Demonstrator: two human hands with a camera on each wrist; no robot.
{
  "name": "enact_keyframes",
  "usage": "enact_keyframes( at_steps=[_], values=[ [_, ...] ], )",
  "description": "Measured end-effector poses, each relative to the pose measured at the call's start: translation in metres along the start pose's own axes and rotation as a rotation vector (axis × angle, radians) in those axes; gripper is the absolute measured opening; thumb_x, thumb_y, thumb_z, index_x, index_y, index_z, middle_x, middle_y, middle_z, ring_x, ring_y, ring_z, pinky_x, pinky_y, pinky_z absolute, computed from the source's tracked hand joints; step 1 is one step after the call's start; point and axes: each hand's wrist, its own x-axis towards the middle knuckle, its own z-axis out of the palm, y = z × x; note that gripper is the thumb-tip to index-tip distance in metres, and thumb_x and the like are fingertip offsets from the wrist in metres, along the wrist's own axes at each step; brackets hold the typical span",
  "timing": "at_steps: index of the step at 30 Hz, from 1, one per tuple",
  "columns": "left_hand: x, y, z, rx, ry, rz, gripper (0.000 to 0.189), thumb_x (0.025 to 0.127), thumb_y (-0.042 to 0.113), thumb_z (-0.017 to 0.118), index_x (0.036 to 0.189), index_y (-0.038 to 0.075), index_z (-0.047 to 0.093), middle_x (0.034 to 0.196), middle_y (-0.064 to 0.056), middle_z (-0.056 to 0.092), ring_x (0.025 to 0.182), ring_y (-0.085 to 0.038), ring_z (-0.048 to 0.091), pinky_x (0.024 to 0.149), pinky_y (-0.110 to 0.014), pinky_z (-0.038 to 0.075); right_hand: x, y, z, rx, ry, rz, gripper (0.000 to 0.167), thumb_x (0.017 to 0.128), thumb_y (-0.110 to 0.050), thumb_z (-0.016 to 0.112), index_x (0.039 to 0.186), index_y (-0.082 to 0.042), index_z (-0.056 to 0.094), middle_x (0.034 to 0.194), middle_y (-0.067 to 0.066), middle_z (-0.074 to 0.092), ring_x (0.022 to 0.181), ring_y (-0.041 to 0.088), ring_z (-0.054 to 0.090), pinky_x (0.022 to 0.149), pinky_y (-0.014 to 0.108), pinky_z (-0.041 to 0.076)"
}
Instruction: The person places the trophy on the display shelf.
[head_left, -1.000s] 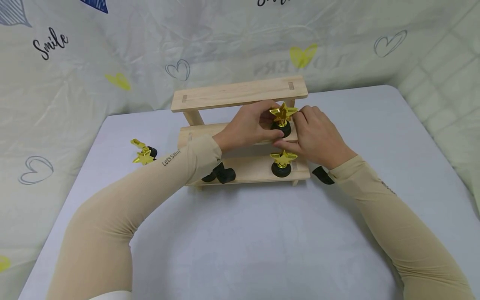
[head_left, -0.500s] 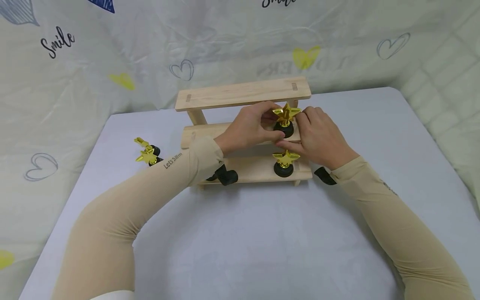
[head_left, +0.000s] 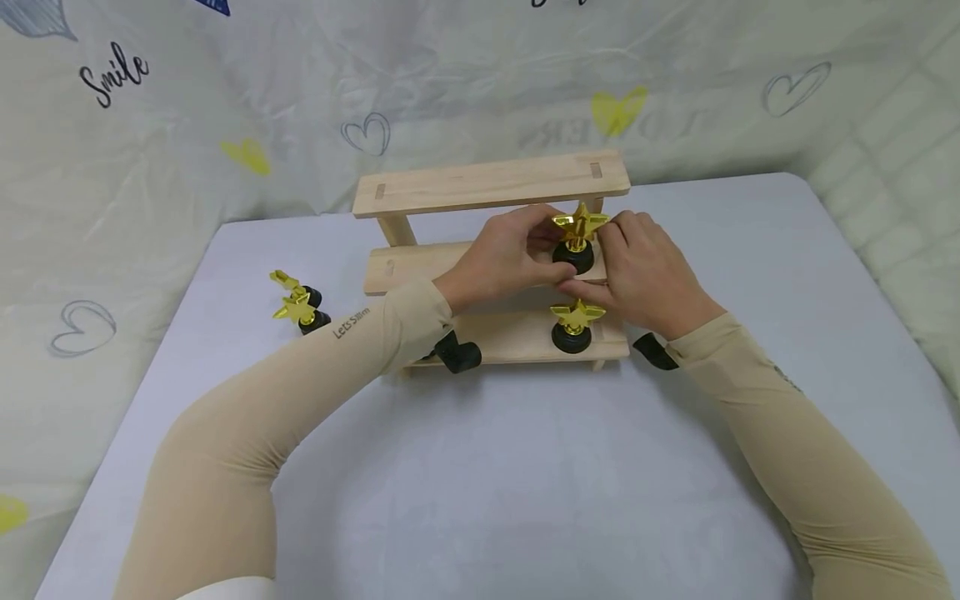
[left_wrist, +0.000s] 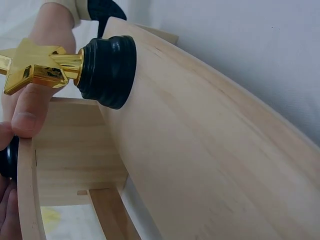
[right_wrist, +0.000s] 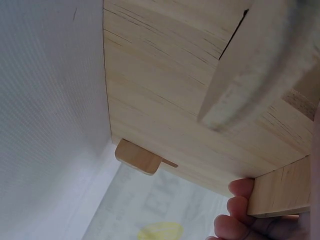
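In the head view, a three-tier wooden display shelf [head_left: 491,185] stands on the table. A gold star trophy [head_left: 579,229] with a round black base is upright at the right end of its middle tier. My left hand [head_left: 510,257] holds that base, thumb in front and fingers behind. My right hand [head_left: 647,271] grips the right end of the same tier, thumb low at the front edge; its fingertips [right_wrist: 240,205] show at the wood in the right wrist view. A second star trophy [head_left: 575,321] stands on the bottom tier below, seen close in the left wrist view.
Two more star trophies [head_left: 298,307] are on the table left of the shelf, near my left sleeve. Black wrist-worn pieces [head_left: 459,354] hang below each wrist, the left one over the bottom tier. A printed white cloth [head_left: 465,75] rises behind the table.
The head view has drifted slightly, so everything appears a little further right. Both hands and the trophy keep their places on the middle tier.
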Motion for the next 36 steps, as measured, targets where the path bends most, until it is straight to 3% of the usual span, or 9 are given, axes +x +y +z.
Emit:
enact_keyframes(
  at_steps=[14, 18, 25, 36],
  values=[
    [-0.009, 0.003, -0.008, 0.053, 0.032, -0.024, 0.052, 0.088, 0.022, 0.083, 0.132, 0.008, 0.061, 0.128, -0.006, 0.071, 0.121, -0.016, 0.068, 0.106, -0.024, 0.055, 0.001, -0.002, 0.001, 0.004, -0.009, 0.01, 0.095, 0.098, -0.08, 0.03, 0.088, 0.011, 0.055, 0.077, 0.02, 0.047, 0.071, 0.037, 0.043, 0.062, 0.045, 0.039],
    [-0.013, 0.004, -0.012, 0.057, 0.044, -0.012, 0.053, 0.088, 0.021, 0.083, 0.133, 0.004, 0.061, 0.129, -0.009, 0.07, 0.122, -0.018, 0.067, 0.108, -0.021, 0.054, 0.001, -0.002, 0.002, -0.003, 0.008, 0.004, 0.096, 0.098, -0.08, 0.03, 0.085, 0.012, 0.055, 0.077, 0.022, 0.047, 0.07, 0.038, 0.043, 0.063, 0.047, 0.04],
    [-0.023, 0.004, -0.021, 0.013, 0.06, -0.006, 0.048, 0.088, 0.018, 0.082, 0.131, 0.005, 0.063, 0.129, -0.01, 0.069, 0.121, -0.018, 0.067, 0.106, -0.012, 0.05, 0.0, 0.0, 0.004, 0.011, 0.009, 0.002, 0.099, 0.097, -0.081, 0.032, 0.087, 0.014, 0.056, 0.078, 0.024, 0.049, 0.071, 0.039, 0.045, 0.066, 0.049, 0.042],
    [-0.045, 0.003, -0.042, -0.05, 0.092, -0.034, 0.05, 0.088, 0.015, 0.083, 0.132, 0.005, 0.063, 0.13, -0.007, 0.068, 0.123, -0.02, 0.066, 0.107, -0.012, 0.05, 0.001, 0.001, 0.006, 0.024, 0.007, 0.016, 0.104, 0.094, -0.085, 0.031, 0.091, 0.015, 0.057, 0.078, 0.024, 0.049, 0.072, 0.041, 0.045, 0.07, 0.053, 0.044]
  ],
)
